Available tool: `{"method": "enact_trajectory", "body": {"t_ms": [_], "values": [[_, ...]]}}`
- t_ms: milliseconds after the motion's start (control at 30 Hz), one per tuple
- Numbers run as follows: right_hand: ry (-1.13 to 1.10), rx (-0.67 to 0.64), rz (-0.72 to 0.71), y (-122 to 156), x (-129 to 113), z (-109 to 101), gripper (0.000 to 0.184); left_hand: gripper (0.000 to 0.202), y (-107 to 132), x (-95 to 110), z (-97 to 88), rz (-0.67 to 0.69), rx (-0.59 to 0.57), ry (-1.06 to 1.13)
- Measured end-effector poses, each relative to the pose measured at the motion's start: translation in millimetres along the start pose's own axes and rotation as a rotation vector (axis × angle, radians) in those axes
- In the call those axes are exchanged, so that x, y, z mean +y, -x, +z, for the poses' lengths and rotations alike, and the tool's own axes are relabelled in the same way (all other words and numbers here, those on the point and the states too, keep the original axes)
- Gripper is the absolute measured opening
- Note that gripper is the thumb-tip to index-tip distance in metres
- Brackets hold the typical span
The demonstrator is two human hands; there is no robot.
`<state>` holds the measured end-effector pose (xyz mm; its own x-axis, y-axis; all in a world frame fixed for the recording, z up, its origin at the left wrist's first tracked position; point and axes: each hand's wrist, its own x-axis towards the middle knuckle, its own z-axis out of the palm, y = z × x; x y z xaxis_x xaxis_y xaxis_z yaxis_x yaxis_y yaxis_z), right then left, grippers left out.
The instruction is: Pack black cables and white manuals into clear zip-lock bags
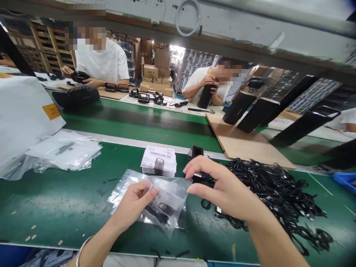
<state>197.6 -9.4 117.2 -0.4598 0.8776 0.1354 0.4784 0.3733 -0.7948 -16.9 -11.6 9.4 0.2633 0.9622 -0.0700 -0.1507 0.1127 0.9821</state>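
My left hand (136, 202) pinches a clear plastic bag (175, 194) between thumb and fingers. Through the film I see a printed booklet (170, 203) and a coiled black cable (158, 216). More clear bags seem to lie flat under it on the green table. Close to the bag's upper right corner, my right hand (219, 183) is raised with thumb and fingers apart and nothing between them. Just behind the bag stands a stack of white booklets (159, 160) printed "THUNDERTRAIL PRO". A large heap of black cables (267, 189) spreads beside and beyond my right hand.
Flat clear bags (66, 150) lie at left beside a big white sack (25, 118). A small black box (197, 152) stands near the booklets. Beyond, a wooden board (247, 142) carries black speakers (258, 113). Two co-workers in white shirts handle black parts across the green belt (139, 122).
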Motion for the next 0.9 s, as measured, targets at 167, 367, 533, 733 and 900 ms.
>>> {"method": "enact_trajectory", "body": {"t_ms": [167, 367, 533, 733, 900], "values": [[-0.366, 0.17, 0.287, 19, 42, 59, 0.043, 0.017, 2, -4, -0.1, 0.029, 0.172, -0.191], [-0.357, 0.272, 0.216, 9, 45, 78, 0.024, 0.022, 1, 7, -7.5, 0.191, 0.336, -0.229], [-0.407, 0.28, 0.277, 7, 46, 76, 0.013, 0.023, -2, 6, -8.3, 0.119, 0.366, -0.042], [-0.339, 0.273, 0.145, 4, 53, 76, 0.016, 0.011, -6, 10, -16.6, 0.049, 0.138, -0.263], [-0.217, 0.277, -0.029, 10, 62, 70, 0.04, 0.034, -1, 20, -18.9, -0.085, 0.105, -0.024]]}}
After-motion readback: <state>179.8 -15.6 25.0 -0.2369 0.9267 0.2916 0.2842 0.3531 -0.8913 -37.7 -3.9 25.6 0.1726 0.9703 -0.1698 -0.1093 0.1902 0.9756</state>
